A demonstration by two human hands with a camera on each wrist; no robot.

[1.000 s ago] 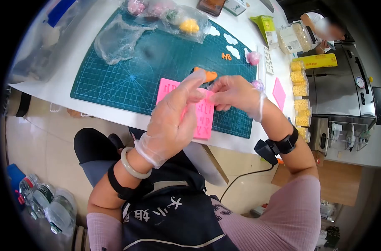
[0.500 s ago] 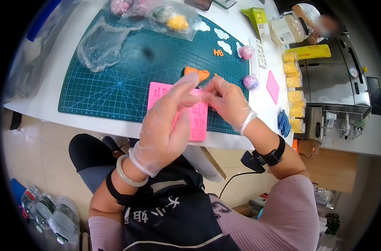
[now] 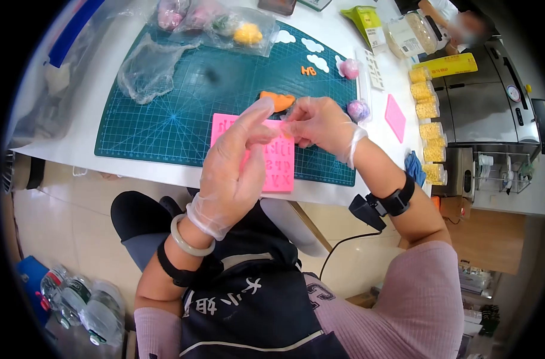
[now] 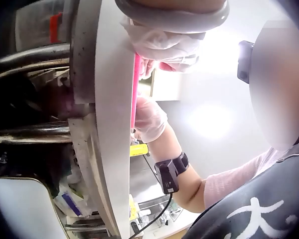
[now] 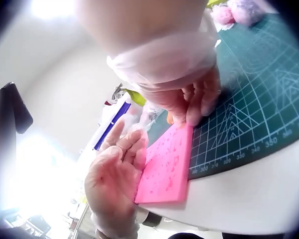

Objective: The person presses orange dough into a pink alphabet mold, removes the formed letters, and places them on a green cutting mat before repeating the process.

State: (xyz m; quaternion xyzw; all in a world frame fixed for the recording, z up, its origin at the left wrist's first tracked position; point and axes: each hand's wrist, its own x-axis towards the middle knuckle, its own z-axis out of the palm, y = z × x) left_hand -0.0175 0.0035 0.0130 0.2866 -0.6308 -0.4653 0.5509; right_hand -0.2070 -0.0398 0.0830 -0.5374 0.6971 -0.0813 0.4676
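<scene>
A pink letter mould (image 3: 277, 173) lies on the green cutting mat (image 3: 159, 137) near the table's front edge. Rows of letter hollows show in it. My left hand (image 3: 233, 167), in a clear plastic glove, lies along the mould's left side, fingers loosely extended over its face. My gloved right hand (image 3: 323, 125) pinches the mould's far right corner with curled fingers and thumb. In the right wrist view its fingertips (image 5: 192, 117) sit right at that corner. Just beyond the hands is a lump of orange dough (image 3: 276, 100). The left wrist view catches only the mould's thin edge (image 4: 136, 89).
Orange letters (image 3: 308, 70) and white cloud shapes (image 3: 317, 63) lie on the mat. Wrapped dough balls (image 3: 357, 110) stand at its right edge. A crumpled plastic bag (image 3: 147, 72) and bagged yellow dough (image 3: 247, 34) lie farther back. Several jars (image 3: 428, 109) line the right side.
The view has shifted slightly. My right fingertips stay at the mould's corner, and my left hand keeps its place over the mould's left side.
</scene>
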